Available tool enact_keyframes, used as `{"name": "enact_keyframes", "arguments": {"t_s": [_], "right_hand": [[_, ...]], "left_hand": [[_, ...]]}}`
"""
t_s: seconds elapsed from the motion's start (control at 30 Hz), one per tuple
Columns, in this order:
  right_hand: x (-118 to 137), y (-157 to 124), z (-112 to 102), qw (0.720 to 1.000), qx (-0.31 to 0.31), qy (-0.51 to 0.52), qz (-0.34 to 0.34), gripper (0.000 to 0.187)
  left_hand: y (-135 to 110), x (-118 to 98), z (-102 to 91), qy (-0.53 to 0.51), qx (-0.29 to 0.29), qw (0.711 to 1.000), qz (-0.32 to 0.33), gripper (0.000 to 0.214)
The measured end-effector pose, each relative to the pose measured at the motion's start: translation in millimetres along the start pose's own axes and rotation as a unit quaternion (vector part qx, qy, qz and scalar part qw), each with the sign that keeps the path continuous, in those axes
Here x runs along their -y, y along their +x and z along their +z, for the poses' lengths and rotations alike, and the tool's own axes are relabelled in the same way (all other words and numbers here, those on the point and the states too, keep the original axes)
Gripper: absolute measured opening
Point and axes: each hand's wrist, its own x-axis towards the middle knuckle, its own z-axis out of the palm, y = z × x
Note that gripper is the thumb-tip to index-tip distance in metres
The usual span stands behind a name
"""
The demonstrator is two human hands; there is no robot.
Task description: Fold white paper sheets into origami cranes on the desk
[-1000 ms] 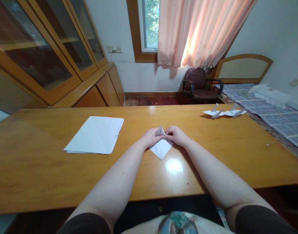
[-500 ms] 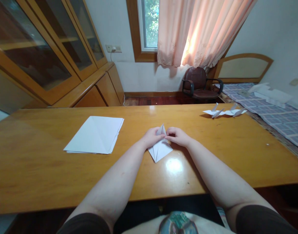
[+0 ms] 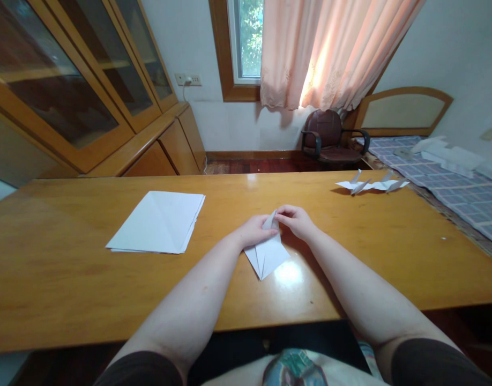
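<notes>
A partly folded white paper piece (image 3: 268, 256) lies on the wooden table (image 3: 69, 279) in front of me, its pointed end toward me. My left hand (image 3: 256, 230) rests on the upper left part of the paper, fingers curled and pressing it. My right hand (image 3: 296, 220) pinches a raised flap at the paper's top, fingers closed on it. The two hands touch each other above the paper.
A stack of white paper sheets (image 3: 159, 221) lies on the table to the left. Folded paper figures (image 3: 370, 185) sit at the far right of the table. Behind it are a brown armchair (image 3: 330, 139), wooden cabinets (image 3: 89, 96) and a bed (image 3: 463, 187).
The paper has shifted slightly toward me and turned a little. My right hand has lifted the top flap higher and moved farther away from me.
</notes>
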Motion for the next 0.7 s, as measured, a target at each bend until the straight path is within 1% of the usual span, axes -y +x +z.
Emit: {"name": "enact_keyframes", "arguments": {"t_s": [0.3,0.47,0.6,0.7], "right_hand": [[13,-1,4,0.997,-0.019,0.061,0.049,0.023],[15,-2,5,0.994,-0.043,0.065,0.074,0.028],[15,-1,3,0.995,-0.034,0.07,0.068,0.03],[12,0,2,0.993,-0.026,0.082,0.077,0.033]], "left_hand": [[-3,-6,2.1,0.03,0.011,0.999,-0.001,0.023],[-3,-7,3.6,0.033,0.007,0.999,-0.004,0.024],[-3,-8,4.2,0.035,0.008,0.999,-0.011,0.025],[-3,-8,4.0,0.03,0.016,0.999,-0.011,0.025]]}}
